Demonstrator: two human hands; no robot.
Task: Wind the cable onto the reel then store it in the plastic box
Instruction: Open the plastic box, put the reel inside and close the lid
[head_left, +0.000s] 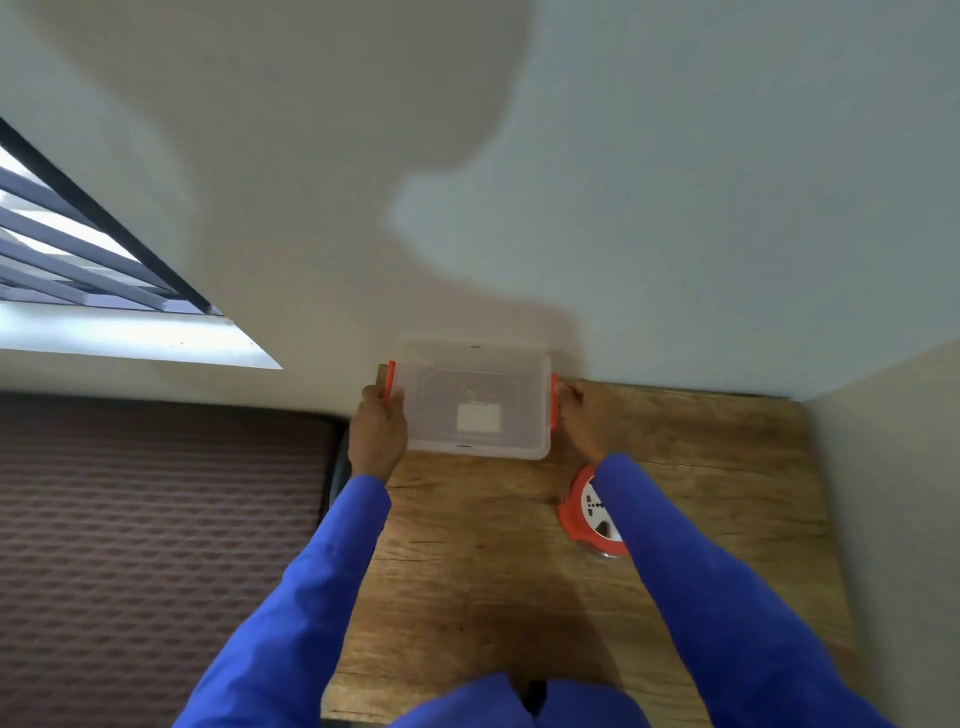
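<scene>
A clear plastic box (475, 400) with red side clips stands at the far edge of the wooden table (467, 545), against the wall. My left hand (378, 428) grips the box's left red clip, and my right hand (584, 418) grips the right one. An orange and white cable reel (584, 512) lies flat on the table, nearer than the box and to its right, partly hidden under my right blue sleeve. I cannot tell whether cable is wound on the reel.
A white wall rises right behind the box, and another wall bounds the table on the right. A brown patterned mattress (156, 545) lies left of the table. A barred window (78, 249) is at the upper left.
</scene>
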